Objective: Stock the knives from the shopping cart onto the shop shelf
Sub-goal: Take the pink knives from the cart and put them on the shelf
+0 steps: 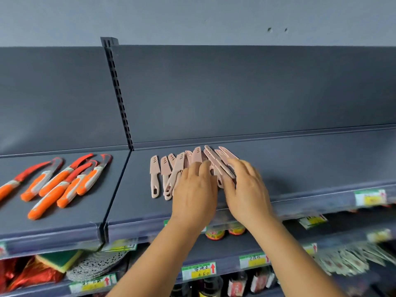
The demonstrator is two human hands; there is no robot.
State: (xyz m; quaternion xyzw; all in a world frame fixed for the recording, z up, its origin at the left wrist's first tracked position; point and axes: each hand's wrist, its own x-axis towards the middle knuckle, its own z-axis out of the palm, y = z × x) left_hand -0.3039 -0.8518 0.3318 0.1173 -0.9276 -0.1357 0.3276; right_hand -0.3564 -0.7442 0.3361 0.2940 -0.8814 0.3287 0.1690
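Observation:
Several pink sheathed knives (155, 175) lie side by side on the dark grey top shelf (300, 168), handles toward me. My left hand (195, 189) rests flat on the middle of the row with straight fingers. My right hand (246, 187) lies on the right end of the row, fingers spread over knives that sit crossed at an angle (216, 156). Neither hand grips a knife. The knives under both palms are hidden. The shopping cart is out of view.
Several orange-and-grey knives (57, 183) lie on the neighbouring shelf section to the left. A slotted upright (120, 99) divides the two sections. Price tags (369, 197) line the shelf fronts. Lower shelves hold jars (215, 233), bottles, packets and sponges.

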